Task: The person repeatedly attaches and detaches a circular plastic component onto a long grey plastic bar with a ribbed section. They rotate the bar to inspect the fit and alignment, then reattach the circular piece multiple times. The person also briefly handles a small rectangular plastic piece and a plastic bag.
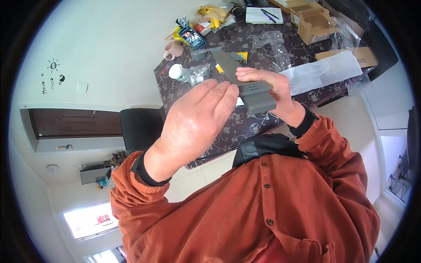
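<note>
A long dark grey plastic device with slotted vents is held up over the near side of the table. My right hand grips it from the right, fingers laid across its top and the thumb side around its near end. My left hand is closed at the device's left edge, its fingers pressed together and the back of the hand facing up. Its fingertips and whatever they may pinch are hidden. A yellow label shows on the device beyond my left fingers.
On the patterned dark tablecloth stand a white-lidded cup, a pink mug and a propped phone. White wrapping lies at the right, with open cardboard boxes behind it. A black chair adjoins the table's left side.
</note>
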Tool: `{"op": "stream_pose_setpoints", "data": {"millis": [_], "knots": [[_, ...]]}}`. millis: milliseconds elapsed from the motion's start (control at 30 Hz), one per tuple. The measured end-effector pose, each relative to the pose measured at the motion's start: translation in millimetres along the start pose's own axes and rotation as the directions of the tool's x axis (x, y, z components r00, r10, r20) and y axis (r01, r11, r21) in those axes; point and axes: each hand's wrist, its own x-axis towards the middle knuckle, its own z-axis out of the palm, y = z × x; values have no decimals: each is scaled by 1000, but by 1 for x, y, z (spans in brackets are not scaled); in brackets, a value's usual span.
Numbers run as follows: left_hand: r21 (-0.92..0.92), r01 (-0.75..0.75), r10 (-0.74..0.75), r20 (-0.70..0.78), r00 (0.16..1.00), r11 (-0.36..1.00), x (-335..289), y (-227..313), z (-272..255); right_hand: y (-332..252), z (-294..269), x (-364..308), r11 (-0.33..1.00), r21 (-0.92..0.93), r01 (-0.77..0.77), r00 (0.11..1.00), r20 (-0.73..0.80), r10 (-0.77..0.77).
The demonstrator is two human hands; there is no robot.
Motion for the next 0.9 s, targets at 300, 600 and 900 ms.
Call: {"op": "stream_pose_setpoints", "data": {"millis": [300,600,900], "knots": [[-82,29,-31,-22,999,996,-15,-6,-3,-2,0,-2,1000,-31,0,999,55,2],[53,60,-54,-110,992,997,-18,7,-2,-5,5,5,999,37,9,999,33,-10],[52,12,-2,-186,983,999,-18,11,-12,-14,-6,16,985,-61,162,986,44,-159]]}}
